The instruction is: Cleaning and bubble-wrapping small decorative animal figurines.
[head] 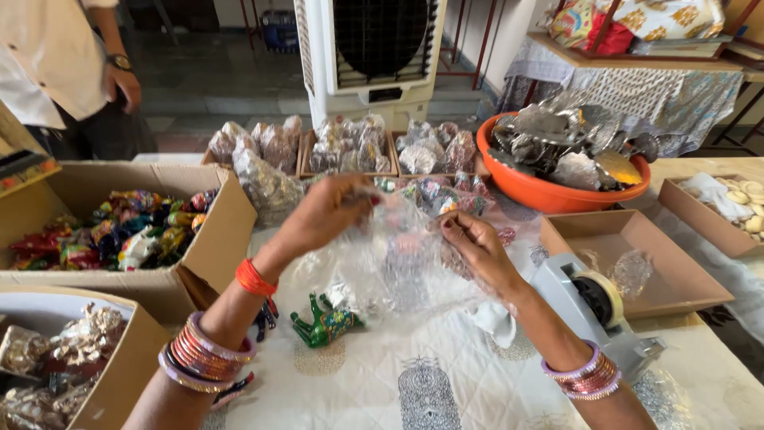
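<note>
My left hand (330,213) and my right hand (476,251) both grip a sheet of clear plastic wrap (398,263), stretched between them above the table. Something small shows blurred inside the wrap; I cannot tell what it is. Below the wrap a small green painted animal figurine (325,325) lies on the white patterned tablecloth (414,382), close to my left wrist. Both wrists carry stacked bangles.
A grey tape dispenser (593,306) stands by my right forearm, a shallow cardboard tray (637,267) behind it. An orange bowl (549,191) holds silvery wrapped items. Cardboard boxes (215,239) of colourful figurines sit left. Trays of wrapped pieces (350,151) line the back. A person (64,64) stands far left.
</note>
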